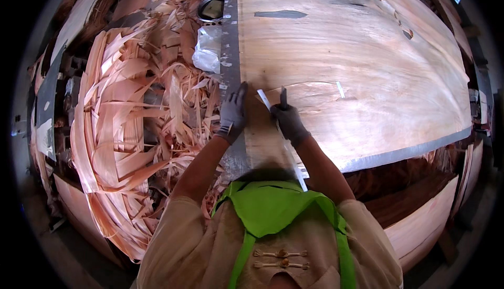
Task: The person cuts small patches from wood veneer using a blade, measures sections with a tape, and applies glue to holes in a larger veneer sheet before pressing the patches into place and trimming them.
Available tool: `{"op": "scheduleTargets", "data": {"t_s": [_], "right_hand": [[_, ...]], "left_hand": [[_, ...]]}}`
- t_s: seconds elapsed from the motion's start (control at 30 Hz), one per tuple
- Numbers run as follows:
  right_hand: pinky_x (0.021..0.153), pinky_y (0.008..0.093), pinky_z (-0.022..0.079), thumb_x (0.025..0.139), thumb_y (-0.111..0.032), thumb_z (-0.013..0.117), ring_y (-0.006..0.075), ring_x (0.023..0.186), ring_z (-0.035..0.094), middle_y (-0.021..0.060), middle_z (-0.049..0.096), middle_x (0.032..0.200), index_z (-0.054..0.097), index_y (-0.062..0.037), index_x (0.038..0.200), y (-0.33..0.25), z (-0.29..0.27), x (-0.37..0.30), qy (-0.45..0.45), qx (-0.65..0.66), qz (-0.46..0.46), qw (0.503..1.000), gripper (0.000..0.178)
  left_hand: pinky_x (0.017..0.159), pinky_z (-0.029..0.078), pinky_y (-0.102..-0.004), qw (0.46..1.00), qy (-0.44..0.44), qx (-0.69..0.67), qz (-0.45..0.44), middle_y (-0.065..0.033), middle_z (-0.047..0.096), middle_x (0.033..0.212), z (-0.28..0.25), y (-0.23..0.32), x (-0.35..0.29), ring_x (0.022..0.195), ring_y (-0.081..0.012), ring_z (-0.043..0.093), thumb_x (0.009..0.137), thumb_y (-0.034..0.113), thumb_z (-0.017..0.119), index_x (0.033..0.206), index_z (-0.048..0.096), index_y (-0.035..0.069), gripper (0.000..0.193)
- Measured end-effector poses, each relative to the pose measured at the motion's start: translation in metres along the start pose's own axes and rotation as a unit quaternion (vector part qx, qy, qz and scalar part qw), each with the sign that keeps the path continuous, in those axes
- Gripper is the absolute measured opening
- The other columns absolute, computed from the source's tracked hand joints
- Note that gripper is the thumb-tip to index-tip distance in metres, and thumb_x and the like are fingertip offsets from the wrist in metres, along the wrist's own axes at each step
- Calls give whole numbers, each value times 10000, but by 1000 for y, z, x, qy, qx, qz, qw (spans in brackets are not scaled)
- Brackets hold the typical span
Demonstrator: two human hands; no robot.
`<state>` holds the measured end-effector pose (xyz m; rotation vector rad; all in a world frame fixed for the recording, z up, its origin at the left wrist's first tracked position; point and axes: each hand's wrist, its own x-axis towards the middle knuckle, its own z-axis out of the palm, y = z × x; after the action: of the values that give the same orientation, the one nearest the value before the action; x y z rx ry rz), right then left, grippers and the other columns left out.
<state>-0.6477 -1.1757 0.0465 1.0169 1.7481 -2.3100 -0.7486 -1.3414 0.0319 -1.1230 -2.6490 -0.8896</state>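
On the wide benchtop, head view: big pale wood-veneer sheet (pixel 367 52) fills the centre and R side, its L edge meeting a dark board strip (pixel 231 52). L hand (pixel 233 113), gloved, is at that edge, fingers long and nearly straight, not curled round anything I can see; palm's hidden, so can't tell how hard it's pressing. R hand (pixel 290 121), gloved too, is on the sheet just beside it, fist closed on what looks like a dark tool (pixel 283 97), upright end poking above the knuckles; working end's out of sight. Right there, a narrow white strip (pixel 263 99) slants past the R hand and seems to run on twd the green apron (pixel 278 210).

Technique, as I'd judge it: L palm flat, steady pressure, fingertips well off the tool's line in case there's a blade. R wrist firm, slow even strokes, light pressure; thin veneer will prob. split along the grain if forced. Watch the curved crack-like line (pixel 302 85) just beyond the R hand: don't snag it. Loose veneer ribbons (pixel 118 110) heap up on the L; best kept from under the sheet, so it lies flat.
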Motion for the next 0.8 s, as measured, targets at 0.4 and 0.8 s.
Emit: {"op": "scheduleTargets", "data": {"t_s": [0.4,0.8], "right_hand": [[342,243,313,835,-178,599,90,391,409,29,565,597,619,-38,802,39,30,-58,11,-4,52,999,145],[331,229,278,842,-171,640,83,370,426,3,501,530,628,-31,839,29,-124,-41,158,9,55,986,141]], "left_hand": [[854,462,-417,958,-167,161,168,-92,397,1369,22,-6,-4,1176,-313,445,811,170,499,1207,531,206,399],[824,440,-451,912,-220,104,331,-115,402,1379,80,115,17,1098,-273,491,772,73,467,1381,335,94,623]]}}
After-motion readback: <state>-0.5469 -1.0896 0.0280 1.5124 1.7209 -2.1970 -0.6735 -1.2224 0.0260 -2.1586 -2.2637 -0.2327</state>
